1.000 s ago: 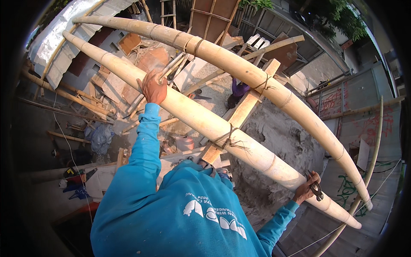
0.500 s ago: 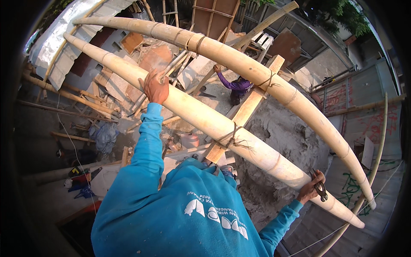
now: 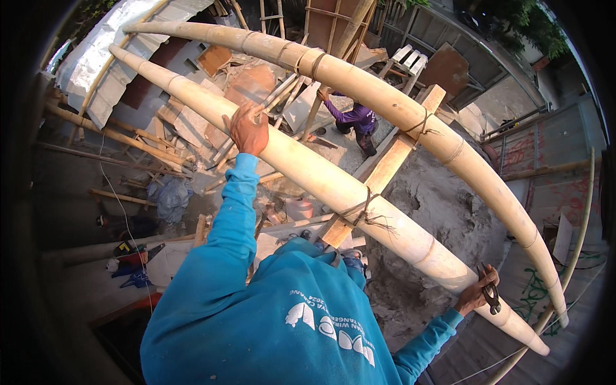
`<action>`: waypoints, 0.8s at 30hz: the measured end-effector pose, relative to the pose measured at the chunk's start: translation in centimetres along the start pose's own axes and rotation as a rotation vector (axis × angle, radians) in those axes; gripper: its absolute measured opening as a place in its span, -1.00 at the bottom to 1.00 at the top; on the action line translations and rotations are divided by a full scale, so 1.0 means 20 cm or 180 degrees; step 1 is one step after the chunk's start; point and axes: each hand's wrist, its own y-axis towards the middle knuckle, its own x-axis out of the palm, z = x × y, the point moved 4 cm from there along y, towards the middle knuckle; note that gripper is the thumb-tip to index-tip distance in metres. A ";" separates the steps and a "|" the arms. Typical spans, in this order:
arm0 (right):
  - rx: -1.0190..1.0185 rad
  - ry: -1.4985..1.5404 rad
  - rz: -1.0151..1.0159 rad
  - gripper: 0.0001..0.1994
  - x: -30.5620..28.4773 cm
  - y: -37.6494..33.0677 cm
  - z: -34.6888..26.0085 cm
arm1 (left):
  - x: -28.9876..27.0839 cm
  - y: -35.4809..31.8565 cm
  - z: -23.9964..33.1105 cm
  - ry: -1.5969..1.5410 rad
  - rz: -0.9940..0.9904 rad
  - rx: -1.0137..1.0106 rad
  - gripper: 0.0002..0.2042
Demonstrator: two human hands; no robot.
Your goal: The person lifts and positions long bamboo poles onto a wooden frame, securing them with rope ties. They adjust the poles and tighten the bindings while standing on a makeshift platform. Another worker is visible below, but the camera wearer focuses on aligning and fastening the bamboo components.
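Note:
A thick pale bamboo pole (image 3: 308,165) runs slantwise below me, from far left to near right. My left hand (image 3: 248,130) is closed over its upper left part. Toward its near right end, my right hand (image 3: 478,292) rests against the pole, its fingers closed around dark metal pincers (image 3: 492,298). Between my hands, twisted dark wire (image 3: 367,208) ties the pole to a wooden beam (image 3: 393,163), loose ends sticking out. Farther off, a second bamboo pole (image 3: 385,102) crosses the same beam and is also tied with wire.
Far below, a co-worker in a purple top (image 3: 359,118) grips an upright pole. Scrap boards (image 3: 253,90) litter the ground at left, with a grey sand heap (image 3: 443,205) under the beam. A corrugated metal roof (image 3: 106,70) lies far left; a thin bamboo pole (image 3: 582,218) stands at right.
My view has shifted, so the scene sits farther right. Both hands keep their places on the pole. Below, the co-worker's long pole has swung more upright, its top moving left.

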 end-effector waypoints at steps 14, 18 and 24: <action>-0.0140 -0.0149 -0.0071 -0.50 0.00 0.00 -0.03 | -0.12 0.17 0.15 -0.0923 0.0346 0.0241 -0.59; -0.0243 0.0037 -0.0025 -0.50 -0.01 0.00 -0.03 | -0.21 0.25 0.41 -0.1131 0.0222 0.0411 -0.45; -0.0183 -0.0017 -0.0015 -0.51 -0.02 -0.01 -0.04 | -0.11 0.38 0.54 -0.1517 -0.0067 0.0119 -0.30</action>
